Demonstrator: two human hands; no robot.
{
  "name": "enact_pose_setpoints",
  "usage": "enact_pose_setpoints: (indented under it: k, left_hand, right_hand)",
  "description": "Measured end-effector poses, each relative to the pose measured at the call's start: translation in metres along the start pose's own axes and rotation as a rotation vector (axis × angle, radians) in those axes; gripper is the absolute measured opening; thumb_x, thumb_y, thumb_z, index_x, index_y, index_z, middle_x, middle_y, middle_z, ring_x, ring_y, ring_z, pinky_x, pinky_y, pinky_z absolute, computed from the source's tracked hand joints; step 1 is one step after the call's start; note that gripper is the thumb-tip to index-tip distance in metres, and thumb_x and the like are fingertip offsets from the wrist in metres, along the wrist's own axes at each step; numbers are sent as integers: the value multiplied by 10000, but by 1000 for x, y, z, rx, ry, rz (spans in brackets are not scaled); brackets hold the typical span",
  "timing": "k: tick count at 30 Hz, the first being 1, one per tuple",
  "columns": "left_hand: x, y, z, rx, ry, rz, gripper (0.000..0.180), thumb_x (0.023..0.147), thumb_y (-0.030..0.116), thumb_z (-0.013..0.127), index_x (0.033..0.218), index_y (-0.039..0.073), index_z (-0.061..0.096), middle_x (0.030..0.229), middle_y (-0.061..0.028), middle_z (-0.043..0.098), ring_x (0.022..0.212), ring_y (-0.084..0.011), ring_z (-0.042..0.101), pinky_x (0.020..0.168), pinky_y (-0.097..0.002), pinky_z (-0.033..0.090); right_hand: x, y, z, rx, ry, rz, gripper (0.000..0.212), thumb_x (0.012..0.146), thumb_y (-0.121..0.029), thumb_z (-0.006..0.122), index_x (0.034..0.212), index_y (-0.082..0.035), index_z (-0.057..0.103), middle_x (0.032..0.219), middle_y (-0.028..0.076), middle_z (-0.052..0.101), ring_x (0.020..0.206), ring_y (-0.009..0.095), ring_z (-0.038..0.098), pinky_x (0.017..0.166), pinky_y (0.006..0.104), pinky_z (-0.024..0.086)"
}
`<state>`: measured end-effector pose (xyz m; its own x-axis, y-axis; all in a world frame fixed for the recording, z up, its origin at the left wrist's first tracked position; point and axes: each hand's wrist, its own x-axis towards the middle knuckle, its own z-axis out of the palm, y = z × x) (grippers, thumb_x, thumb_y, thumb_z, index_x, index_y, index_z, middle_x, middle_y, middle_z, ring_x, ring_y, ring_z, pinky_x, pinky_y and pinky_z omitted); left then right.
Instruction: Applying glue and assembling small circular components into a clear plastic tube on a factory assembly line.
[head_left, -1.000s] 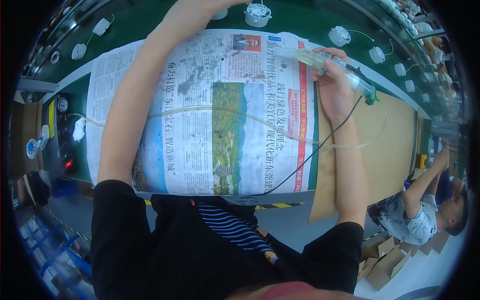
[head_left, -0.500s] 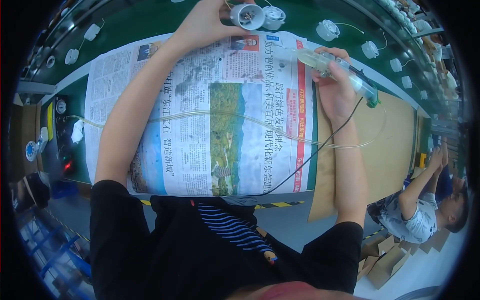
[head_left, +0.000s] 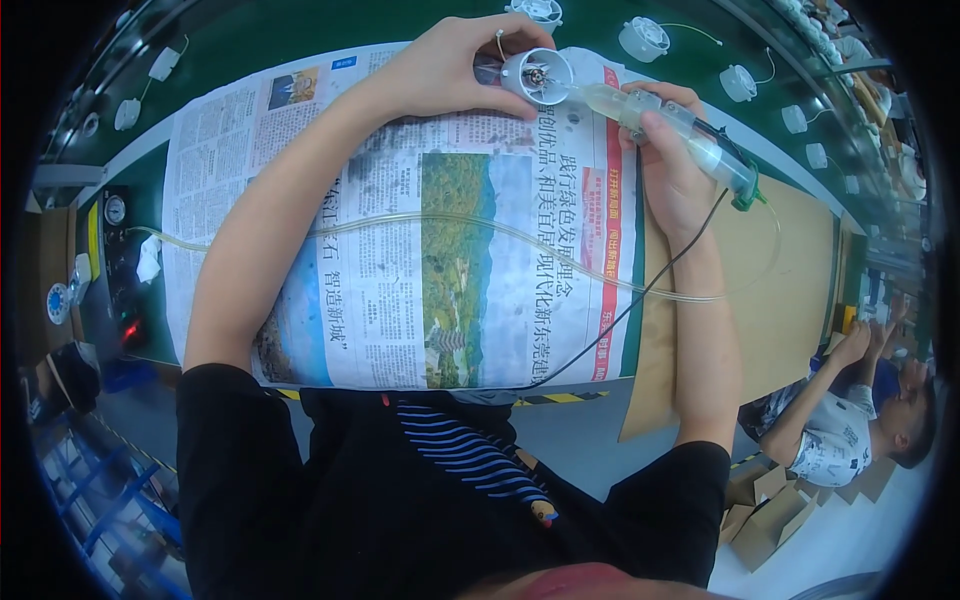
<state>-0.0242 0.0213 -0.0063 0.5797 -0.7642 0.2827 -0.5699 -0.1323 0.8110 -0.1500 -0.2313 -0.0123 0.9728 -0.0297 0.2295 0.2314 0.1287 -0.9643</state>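
Observation:
My left hand [head_left: 465,68] is closed around a round white plastic housing [head_left: 540,77], its open end tilted toward the right. Metal parts show inside the housing, and a short pale wire stands up by my fingers. In my right hand [head_left: 668,150] lies a clear dispensing syringe [head_left: 712,155] with a green end cap. The syringe's pale tip points left and comes up close to the housing's rim; whether they touch I cannot tell. A clear hose [head_left: 480,222] and a thin black cable [head_left: 640,300] trail from the syringe across the newspaper [head_left: 385,260].
Several more white housings with wires, such as one at the back [head_left: 643,40], stand along the green surface. At the left is a dark control box [head_left: 118,270] with a gauge. Brown cardboard [head_left: 745,270] lies on the right. A co-worker [head_left: 835,430] sits at far right.
My left hand has brought the housing nearer and to the right, away from another one behind it. The syringe tip and the housing are now close together.

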Motion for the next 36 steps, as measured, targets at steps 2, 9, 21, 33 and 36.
enact_pose_setpoints:
  k: [2,9,21,33,36]
  left_hand:
    - [0,4,-1,-17,0,-6,581,716,180,898,1198,29,612,1062,-95,699,951,-146,660,859,-300,530]
    - [1,5,-2,-30,-8,7,611,712,191,902,1223,34,606,1056,-96,704,955,-155,662,863,-303,529]
    - [1,5,0,7,4,28,605,712,214,899,1209,32,606,1050,-112,695,953,-182,670,863,-319,528]
    - [0,-22,-9,636,409,469,585,716,325,862,1192,73,636,1239,-149,596,1115,-350,555,931,-390,462]
    - [-3,-46,-35,554,524,293,575,728,346,831,1198,74,639,1270,-164,577,1164,-382,520,976,-422,435]
  right_hand:
    - [0,1,0,-68,15,-9,271,946,-104,625,1194,-22,553,1181,138,630,907,164,584,834,301,476]
    - [1,2,0,-117,25,-12,275,946,-99,625,1200,-23,551,1182,137,631,904,161,582,843,305,479]
    - [0,1,1,-76,6,-3,284,936,-96,636,1198,-27,552,1186,133,627,899,156,580,848,302,480]
    - [2,-2,-1,56,31,6,294,923,-109,658,1191,-36,562,1179,128,626,930,162,590,841,294,482]
    - [2,-6,-4,139,50,13,295,913,-99,689,1176,-39,572,1138,113,648,938,161,607,845,292,496]
